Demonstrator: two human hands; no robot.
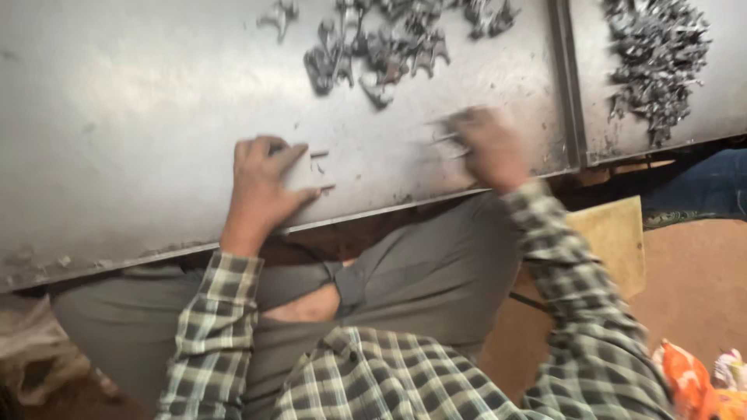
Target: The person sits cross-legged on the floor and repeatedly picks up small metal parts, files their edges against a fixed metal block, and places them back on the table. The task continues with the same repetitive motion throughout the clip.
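Left hand (pixel 261 183) rests curled on tabletop (pixel 124 117), fingers beside small pins (pixel 320 167); grip on anything unclear. Right hand (pixel 486 148) blurred, seems closed on thin pins. Parts pile (pixel 381 47) above, second heap (pixel 657 54) right: most unhandled.

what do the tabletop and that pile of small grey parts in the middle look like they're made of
The flat grey tabletop looks like sheet metal, dull brushed finish with soft glare and scuffs. The pile of small grey parts seems to be cast or stamped metal, matte dark grey; blur hides finer detail.
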